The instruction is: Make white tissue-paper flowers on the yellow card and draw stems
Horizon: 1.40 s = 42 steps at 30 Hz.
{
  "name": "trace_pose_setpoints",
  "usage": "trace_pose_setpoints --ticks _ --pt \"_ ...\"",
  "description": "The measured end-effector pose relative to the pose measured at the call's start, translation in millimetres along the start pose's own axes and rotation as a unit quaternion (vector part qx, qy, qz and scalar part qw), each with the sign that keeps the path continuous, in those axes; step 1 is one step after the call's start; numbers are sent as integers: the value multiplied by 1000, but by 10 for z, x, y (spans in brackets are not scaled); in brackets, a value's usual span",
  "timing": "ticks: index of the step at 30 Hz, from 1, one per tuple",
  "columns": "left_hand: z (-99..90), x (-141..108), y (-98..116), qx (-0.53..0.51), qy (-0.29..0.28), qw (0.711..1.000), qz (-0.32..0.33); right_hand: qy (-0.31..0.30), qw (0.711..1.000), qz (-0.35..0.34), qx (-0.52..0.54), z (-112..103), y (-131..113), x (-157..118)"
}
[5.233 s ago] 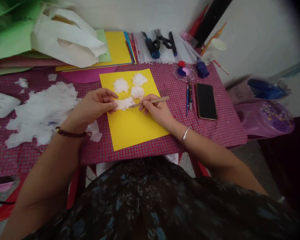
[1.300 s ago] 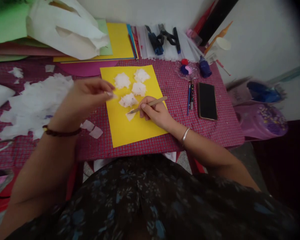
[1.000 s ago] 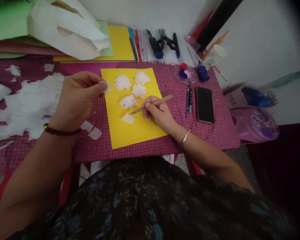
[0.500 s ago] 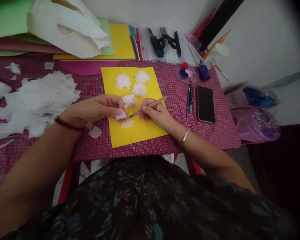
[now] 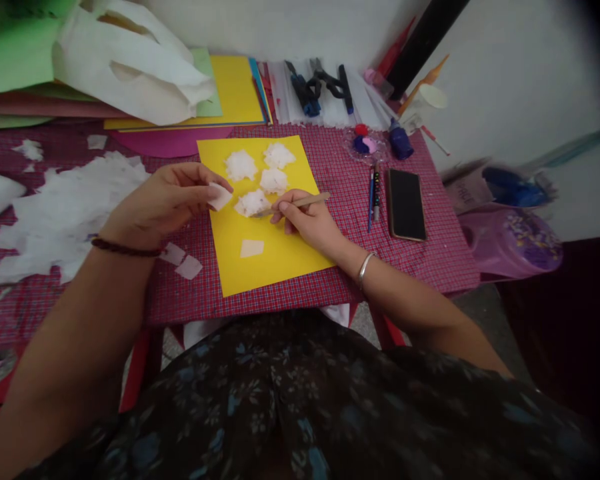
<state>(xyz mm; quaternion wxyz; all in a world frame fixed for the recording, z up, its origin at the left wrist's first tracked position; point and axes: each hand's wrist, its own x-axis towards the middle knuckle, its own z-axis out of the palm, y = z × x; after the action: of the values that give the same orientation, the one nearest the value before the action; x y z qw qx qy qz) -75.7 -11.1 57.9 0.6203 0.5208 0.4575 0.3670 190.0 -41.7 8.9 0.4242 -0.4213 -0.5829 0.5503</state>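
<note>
The left hand [image 5: 163, 203], fingers pinching a square [image 5: 221, 197], has drawn back; the right hand [image 5: 307, 217] clamps a stick [image 5: 313, 199], tip now at a tuft [image 5: 253, 201] (apparently the work's focus).

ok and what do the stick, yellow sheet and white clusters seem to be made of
Stick: probably wood, matte, going by its dull tan colour. Yellow sheet: likely paper or card, smooth, matte, flat with straight edges. White clusters: perhaps tissue paper, dull and crumpled, with ragged edges.
</note>
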Motion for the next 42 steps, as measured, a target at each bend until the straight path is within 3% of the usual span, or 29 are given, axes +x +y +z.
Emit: trace_pose_setpoints --ticks 5,9,13,19,24,29,37,42 --pt "-89 182 -226 97 20 995 -8 21 1000 5 7 2 9 20" --pt "-92 202 -268 190 -42 981 -6 35 999 12 7 5 33 38" --pt "36 163 -240 240 -93 966 15 45 999 10 19 11 65 59" --pt "263 153 -269 310 -7 947 82 58 998 13 31 18 76 76" --pt "288 191 -324 328 42 939 96 81 996 -15 31 14 5 1" --pt "283 235 -354 317 47 943 91 66 996 -64 13 23 -34 -71" --pt "309 257 -339 316 49 944 81 4 996 -49 -72 34 4 -50" --pt "288 247 -333 301 53 948 87 -29 975 -101 -196 -4 -7 -128"
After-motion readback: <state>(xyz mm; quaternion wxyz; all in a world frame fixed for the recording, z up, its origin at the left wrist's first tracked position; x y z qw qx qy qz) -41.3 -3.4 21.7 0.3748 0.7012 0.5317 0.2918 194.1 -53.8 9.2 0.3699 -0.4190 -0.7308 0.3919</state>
